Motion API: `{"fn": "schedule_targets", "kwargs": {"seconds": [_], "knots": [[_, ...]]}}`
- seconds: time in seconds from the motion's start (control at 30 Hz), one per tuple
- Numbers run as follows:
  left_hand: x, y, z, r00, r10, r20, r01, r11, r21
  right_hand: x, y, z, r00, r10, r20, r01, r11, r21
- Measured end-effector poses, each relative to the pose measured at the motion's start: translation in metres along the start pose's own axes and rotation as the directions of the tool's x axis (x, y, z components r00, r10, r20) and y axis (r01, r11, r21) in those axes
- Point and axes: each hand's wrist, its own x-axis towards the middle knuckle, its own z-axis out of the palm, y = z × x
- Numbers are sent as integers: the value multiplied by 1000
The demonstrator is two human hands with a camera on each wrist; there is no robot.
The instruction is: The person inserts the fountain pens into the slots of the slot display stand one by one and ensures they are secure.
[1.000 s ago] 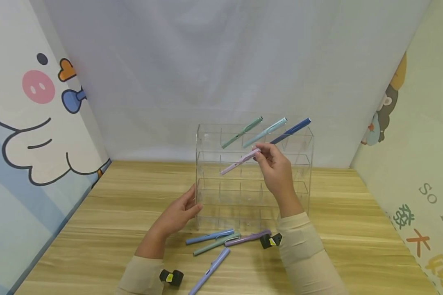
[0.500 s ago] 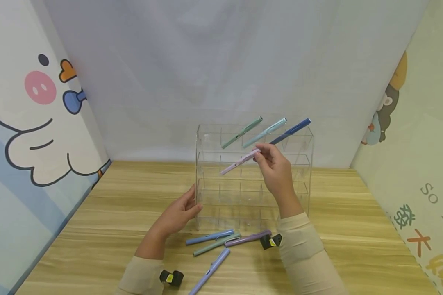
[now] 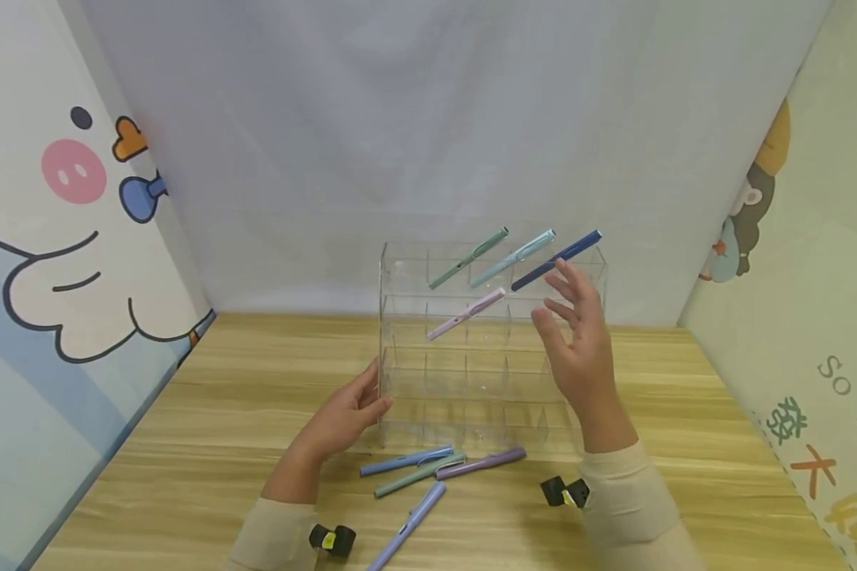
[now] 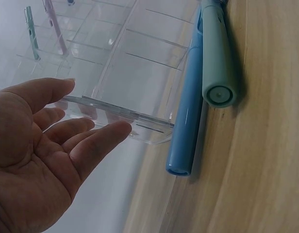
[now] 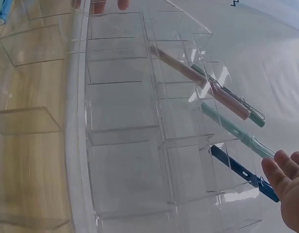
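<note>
A clear acrylic pen rack (image 3: 442,385) with tiered compartments stands on the table. My left hand (image 3: 344,412) rests at its left side; the left wrist view shows relaxed fingers against the side panel. My right hand (image 3: 581,349) is raised before the rack's upper right part, fingers spread and holding nothing. Its fingertips are close to a navy pen (image 3: 556,260); contact cannot be told. Beside that pen, a light blue pen (image 3: 512,258) and a green pen (image 3: 468,258) lean in the top tier. A pale pink pen (image 3: 466,314) slants in the tier below.
In front of the rack lie a blue pen (image 3: 405,460), a sage green pen (image 3: 418,474) and a purple pen (image 3: 480,463). Nearer me is a lavender pen (image 3: 407,526). Cartoon-printed panels flank the wooden table (image 3: 257,349), with a white curtain (image 3: 428,119) behind.
My right hand has let go of the pale pink pen and moved right, its fingers spreading. The pen stays in the second tier. My left hand has not moved.
</note>
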Motion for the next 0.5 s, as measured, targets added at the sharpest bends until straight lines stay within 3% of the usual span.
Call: {"fn": "schedule_targets", "kwargs": {"seconds": [0.27,0.4,0.5], "knots": [[0,-1,1,1000,12,-4,-12,1000,-5,-35,23,-19,993,-97,63,99,995,-25],[1,-2,1,1000,17,-8,-17,1000,-5,-51,27,-26,984,-63,169,83,990,-115],[2,-2,1,1000,23,-7,-23,1000,-6,-59,29,-31,961,-2,276,60,977,-204]]}}
